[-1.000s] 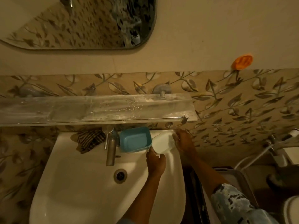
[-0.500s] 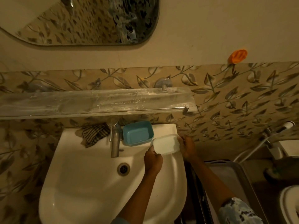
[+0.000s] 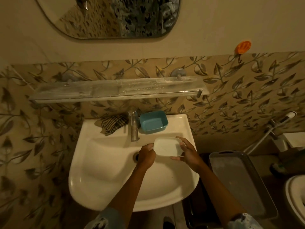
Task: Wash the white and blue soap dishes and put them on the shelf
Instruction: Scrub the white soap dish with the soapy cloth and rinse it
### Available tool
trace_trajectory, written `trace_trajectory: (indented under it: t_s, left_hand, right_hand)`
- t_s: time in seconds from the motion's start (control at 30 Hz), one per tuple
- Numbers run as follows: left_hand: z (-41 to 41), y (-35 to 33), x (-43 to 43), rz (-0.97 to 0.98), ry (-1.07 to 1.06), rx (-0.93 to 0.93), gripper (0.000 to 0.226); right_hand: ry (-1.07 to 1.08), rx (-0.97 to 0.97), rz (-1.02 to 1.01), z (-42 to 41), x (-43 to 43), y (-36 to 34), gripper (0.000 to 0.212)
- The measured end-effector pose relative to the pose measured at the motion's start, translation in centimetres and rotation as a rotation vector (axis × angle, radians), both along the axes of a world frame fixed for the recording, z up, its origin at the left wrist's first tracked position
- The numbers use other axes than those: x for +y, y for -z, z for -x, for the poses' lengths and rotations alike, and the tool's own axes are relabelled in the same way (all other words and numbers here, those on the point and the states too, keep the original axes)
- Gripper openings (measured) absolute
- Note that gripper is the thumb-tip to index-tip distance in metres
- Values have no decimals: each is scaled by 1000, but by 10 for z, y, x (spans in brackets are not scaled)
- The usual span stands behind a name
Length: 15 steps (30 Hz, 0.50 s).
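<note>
As left hand (image 3: 146, 156) and right hand (image 3: 189, 153) grip, white dish (image 3: 167, 147) lies between.

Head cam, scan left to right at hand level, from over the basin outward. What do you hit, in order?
left hand → white soap dish → right hand → grey tray

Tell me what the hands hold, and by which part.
The white dish, over the sink: the left hand grips its left end, the right hand its right end.
</note>
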<state>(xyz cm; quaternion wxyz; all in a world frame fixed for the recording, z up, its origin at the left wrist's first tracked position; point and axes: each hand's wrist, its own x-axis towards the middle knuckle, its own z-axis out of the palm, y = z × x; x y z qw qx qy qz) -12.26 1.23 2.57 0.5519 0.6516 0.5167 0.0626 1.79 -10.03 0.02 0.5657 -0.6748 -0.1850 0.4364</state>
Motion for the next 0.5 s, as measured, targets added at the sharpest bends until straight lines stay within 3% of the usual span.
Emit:
trace_trajectory:
  t_s: [0.1,0.3,0.37,0.5]
  left_hand:
    - [29,13,9,40,23,73,35]
    - [85,20,12,98,-117,59,9]
    - [98,28,13,102,-132,48,23]
    - [113,19,9,78,-142,30,14]
  right_hand:
    - [1,-83,-2,14,-4,2,33]
    - [30,-230,-79,31,-5,-8,32]
    - [27,-274,-114,35,-3,-16,32]
    - [17,-399,-174,45,4,-36,33]
